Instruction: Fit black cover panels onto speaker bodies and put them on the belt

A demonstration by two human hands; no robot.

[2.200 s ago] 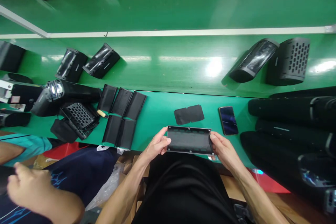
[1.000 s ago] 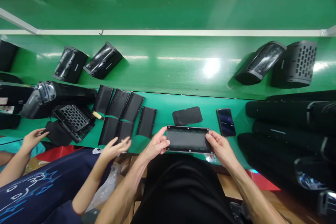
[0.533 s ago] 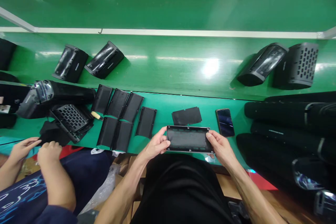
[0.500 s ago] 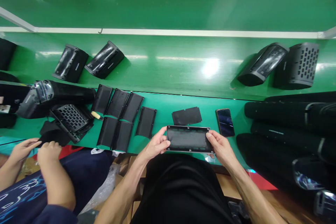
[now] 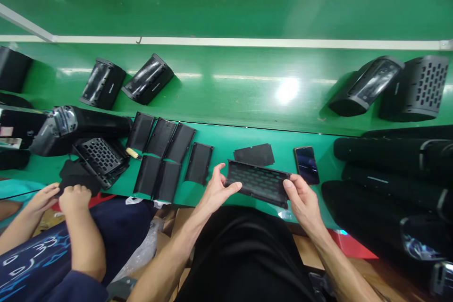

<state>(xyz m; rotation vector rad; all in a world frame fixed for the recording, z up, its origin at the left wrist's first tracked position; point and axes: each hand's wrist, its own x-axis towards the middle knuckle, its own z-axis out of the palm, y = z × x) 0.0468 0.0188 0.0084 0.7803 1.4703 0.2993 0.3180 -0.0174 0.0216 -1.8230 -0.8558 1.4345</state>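
A black rectangular grille panel [image 5: 260,181], with rows of slots faintly visible through it, is held tilted above the table's front edge, its right end lower. My left hand [image 5: 218,191] is at its left end, the thumb lying over the near corner and the index finger raised beside the far corner. On the right end, my right hand [image 5: 300,193] pinches the panel between thumb and fingers. Just beyond it a flat black sheet [image 5: 255,154] lies on the green table. Several similar black panels [image 5: 198,163] lie to the left.
A phone [image 5: 306,165] lies to the right, near long black fabric-covered cylinders [image 5: 375,179]. Black speaker-like units [image 5: 148,79] stand on the green surface behind. To the left are a yellow-handled tool [image 5: 132,153], a perforated grille [image 5: 102,155] and a co-worker's hands [image 5: 74,197] on dark material.
The panel has tipped from level to slanting, its right end lower, and its slots now show. My left thumb and index finger have spread apart. The co-worker's hands have shifted slightly.
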